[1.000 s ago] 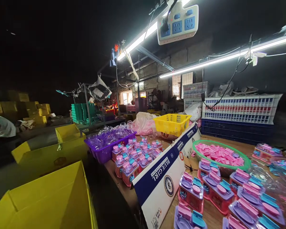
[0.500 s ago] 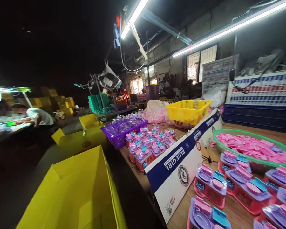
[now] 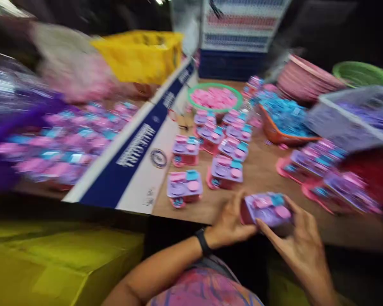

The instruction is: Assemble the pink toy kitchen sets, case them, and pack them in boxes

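Note:
Both hands grip one small toy kitchen unit (image 3: 268,210), a pink box with a purple top bearing pink and blue parts, at the table's front edge. My left hand (image 3: 231,221), with a black band at the wrist, closes on its left side. Around its right side and near edge curl the fingers and thumb of my right hand (image 3: 298,238). Several similar toy units (image 3: 184,187) stand on the brown table (image 3: 255,170) beyond my hands. More pink-based units (image 3: 338,191) sit to the right. Motion blur softens the details.
A white-and-blue cardboard strip (image 3: 140,148) divides the table. Left of it are more toy units, a purple basket (image 3: 51,114) and a yellow basket (image 3: 140,55). A green-rimmed basin (image 3: 239,102) of pink pieces, an orange tray (image 3: 281,136) of blue pieces and a clear bin (image 3: 325,112) lie beyond. Yellow cartons (image 3: 51,263) stand below left.
The view has swung right and down. Both hands, outside the earlier frame, now show with a toy kitchen unit held between them.

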Demonstrator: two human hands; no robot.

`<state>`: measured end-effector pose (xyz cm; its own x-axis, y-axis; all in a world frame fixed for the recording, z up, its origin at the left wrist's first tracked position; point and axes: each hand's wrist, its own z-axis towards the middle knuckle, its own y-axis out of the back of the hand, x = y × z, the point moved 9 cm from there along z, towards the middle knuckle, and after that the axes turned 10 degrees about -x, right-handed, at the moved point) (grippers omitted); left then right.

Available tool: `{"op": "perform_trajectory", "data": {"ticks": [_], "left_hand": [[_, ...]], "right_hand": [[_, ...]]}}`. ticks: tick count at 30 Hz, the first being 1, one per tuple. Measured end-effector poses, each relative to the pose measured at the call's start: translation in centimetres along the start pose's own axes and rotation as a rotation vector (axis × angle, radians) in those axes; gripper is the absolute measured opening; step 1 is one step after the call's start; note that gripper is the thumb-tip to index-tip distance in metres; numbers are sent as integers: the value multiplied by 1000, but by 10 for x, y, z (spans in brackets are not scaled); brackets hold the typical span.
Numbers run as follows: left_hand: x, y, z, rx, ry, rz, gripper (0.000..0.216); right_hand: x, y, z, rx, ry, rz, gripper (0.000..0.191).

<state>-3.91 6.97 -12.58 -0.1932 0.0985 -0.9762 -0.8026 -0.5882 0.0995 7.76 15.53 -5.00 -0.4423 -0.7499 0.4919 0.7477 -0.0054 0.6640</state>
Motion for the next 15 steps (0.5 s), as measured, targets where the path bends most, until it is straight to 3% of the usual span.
{"op": "perform_trajectory", "data": {"ticks": [3,9,15], "left_hand": [[8,-4,2,-17,-77,-10,100],[-3,0,-4,-32,-148,-34,106],[2,-2,-3,-47,-131,-33,97]], "right_hand": [[-5,23,-14,52,-36,-151,85],[4,16,-10,91,-27,-177,83],[9,22,-6,122,-24,-202,81]]}}
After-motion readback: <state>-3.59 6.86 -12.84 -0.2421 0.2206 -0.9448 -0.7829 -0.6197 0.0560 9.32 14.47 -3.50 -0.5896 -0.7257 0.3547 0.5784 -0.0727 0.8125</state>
